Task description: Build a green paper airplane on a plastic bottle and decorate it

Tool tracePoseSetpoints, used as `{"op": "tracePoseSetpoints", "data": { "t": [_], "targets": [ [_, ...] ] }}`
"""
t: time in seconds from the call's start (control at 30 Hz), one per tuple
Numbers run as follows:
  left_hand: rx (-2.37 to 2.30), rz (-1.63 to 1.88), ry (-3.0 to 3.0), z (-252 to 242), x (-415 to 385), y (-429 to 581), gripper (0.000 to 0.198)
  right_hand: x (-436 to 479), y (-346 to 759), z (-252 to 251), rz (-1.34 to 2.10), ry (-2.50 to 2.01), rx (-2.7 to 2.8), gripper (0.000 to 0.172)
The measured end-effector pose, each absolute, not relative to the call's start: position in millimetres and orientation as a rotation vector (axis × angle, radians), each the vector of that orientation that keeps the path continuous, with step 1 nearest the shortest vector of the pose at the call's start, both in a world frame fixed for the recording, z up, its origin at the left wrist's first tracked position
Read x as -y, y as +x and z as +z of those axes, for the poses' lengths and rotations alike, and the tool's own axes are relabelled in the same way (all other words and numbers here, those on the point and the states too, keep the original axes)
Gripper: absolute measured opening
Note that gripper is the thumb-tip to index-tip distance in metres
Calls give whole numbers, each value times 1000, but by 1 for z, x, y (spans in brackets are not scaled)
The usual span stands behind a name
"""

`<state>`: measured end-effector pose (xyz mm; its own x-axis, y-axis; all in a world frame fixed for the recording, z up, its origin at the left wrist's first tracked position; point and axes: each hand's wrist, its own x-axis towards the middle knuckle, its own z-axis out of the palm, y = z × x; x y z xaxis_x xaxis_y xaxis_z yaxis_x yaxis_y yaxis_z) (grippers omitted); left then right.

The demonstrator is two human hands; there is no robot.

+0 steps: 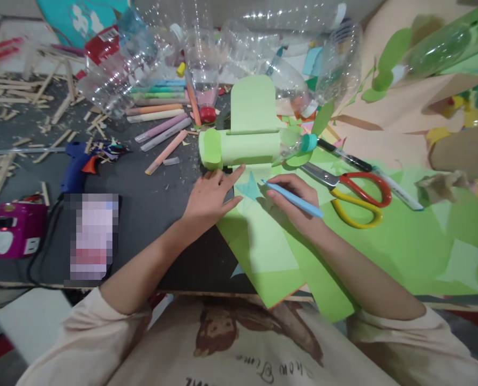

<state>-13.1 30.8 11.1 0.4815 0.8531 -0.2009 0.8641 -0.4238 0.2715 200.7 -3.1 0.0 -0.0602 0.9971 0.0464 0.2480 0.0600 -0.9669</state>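
Observation:
My right hand [293, 201] grips a light blue marker [297, 199], its tip close to a blue-green star [249, 187] on pale green paper [273, 246]. Whether the star is drawn or a cut piece I cannot tell. My left hand [210, 198] rests to the left of the star with its fingers spread, the index fingertip on the paper. Just beyond both hands a plastic bottle with a teal cap [309, 142] lies on its side, wrapped in light green paper [251, 148]. A rounded green flap [253, 104] sticks out from its far side.
Scissors with red and yellow handles [359, 198] and a black marker [345, 154] lie at right on green sheets [403, 252]. At left are a blue glue gun [76, 166], a phone [92, 236] and wooden sticks [9, 88]. Clear bottles [202, 59] and several markers [162, 126] fill the back.

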Motion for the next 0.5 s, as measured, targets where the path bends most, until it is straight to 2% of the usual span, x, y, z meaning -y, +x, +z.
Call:
{"op": "tracePoseSetpoints", "data": {
  "t": [0.5],
  "targets": [
    [-1423,-23,2302,10,-32,-15,69,5,198,2,1282,-1295,1386,11]
  ]
}}
